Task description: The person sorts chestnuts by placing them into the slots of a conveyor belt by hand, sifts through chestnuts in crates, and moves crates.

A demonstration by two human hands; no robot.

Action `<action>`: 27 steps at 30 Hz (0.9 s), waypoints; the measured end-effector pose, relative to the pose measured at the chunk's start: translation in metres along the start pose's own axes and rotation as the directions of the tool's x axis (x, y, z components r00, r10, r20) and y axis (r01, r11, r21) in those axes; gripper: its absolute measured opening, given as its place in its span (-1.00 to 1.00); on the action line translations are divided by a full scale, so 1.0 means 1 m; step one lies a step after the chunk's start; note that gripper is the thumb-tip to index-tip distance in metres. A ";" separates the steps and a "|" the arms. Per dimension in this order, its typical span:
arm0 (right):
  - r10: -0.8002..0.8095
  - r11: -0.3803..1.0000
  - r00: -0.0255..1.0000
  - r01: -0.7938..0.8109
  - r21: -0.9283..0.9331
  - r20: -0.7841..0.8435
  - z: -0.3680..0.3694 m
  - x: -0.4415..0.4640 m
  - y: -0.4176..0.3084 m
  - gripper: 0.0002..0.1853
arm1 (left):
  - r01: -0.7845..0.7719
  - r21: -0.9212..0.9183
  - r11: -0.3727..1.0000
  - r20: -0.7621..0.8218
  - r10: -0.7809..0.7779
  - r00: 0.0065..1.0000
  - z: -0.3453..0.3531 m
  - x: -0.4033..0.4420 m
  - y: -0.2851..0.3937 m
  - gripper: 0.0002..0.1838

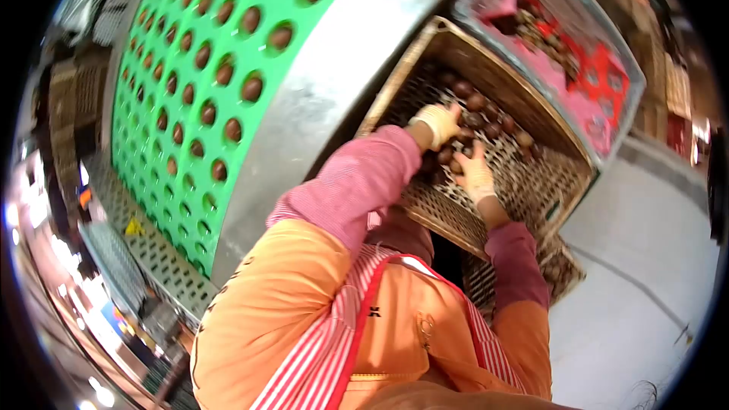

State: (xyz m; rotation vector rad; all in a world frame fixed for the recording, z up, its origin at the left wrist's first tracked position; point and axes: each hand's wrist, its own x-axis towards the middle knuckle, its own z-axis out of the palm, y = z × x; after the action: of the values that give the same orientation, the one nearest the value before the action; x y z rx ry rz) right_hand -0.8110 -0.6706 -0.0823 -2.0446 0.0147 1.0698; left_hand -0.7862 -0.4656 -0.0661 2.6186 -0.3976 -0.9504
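Reaching with left hand (437, 125) and right hand (477, 175) into a brown perforated plastic crate (520, 182), fingers curved, slightly parted, close among round brown balls (475, 100), seemingly to gather from both sides. Cannot tell of any firm pinch. At left, past a smooth grey metal edge (334, 53), similar balls (252, 89) seated singly in pockets of a bright green sheet (266, 61), likely against rolling.

Pretty bright shot overall, but there's whitish glare on the metal rim (334, 53), blown-out lamps (102, 393) at lower left, soft blur all over, and heavy fisheye bending toward black corners.
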 end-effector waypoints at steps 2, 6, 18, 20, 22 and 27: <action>-0.231 0.913 0.970 0.242 -0.328 0.073 -0.003 0.027 0.034 -0.21 | 0.060 -0.015 0.998 -0.014 -0.061 0.998 -0.003 -0.006 0.003 -0.32; -0.095 0.881 0.995 0.064 -0.469 -0.042 0.003 0.011 -0.024 -0.08 | 0.053 -0.207 0.977 -0.049 -0.065 0.997 -0.076 -0.063 0.029 -0.28; -0.361 0.693 0.920 0.155 0.704 0.153 0.044 -0.093 -0.203 -0.43 | -0.227 -0.396 0.890 -0.565 -0.041 0.824 -0.077 -0.298 0.036 -0.41; -0.398 0.703 0.899 0.170 0.690 0.185 0.090 -0.119 -0.241 -0.49 | -0.256 -0.435 0.863 -0.643 -0.099 0.760 -0.063 -0.344 0.029 -0.43; -0.409 0.755 0.868 0.149 0.638 0.281 0.130 -0.124 -0.264 -0.50 | -0.281 -0.418 0.864 -0.760 -0.163 0.629 -0.035 -0.379 0.012 -0.45; -0.567 0.818 0.659 0.376 0.435 0.495 0.281 -0.197 -0.345 -0.55 | -0.172 -0.468 0.867 -0.876 -0.429 0.221 0.043 -0.489 -0.021 -0.48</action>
State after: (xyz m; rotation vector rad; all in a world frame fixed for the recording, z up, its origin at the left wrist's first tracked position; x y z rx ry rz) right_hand -1.0068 -0.3183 0.1908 -1.2386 -0.6342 1.2346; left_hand -1.1723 -0.2772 0.1716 2.1743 0.3982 0.6879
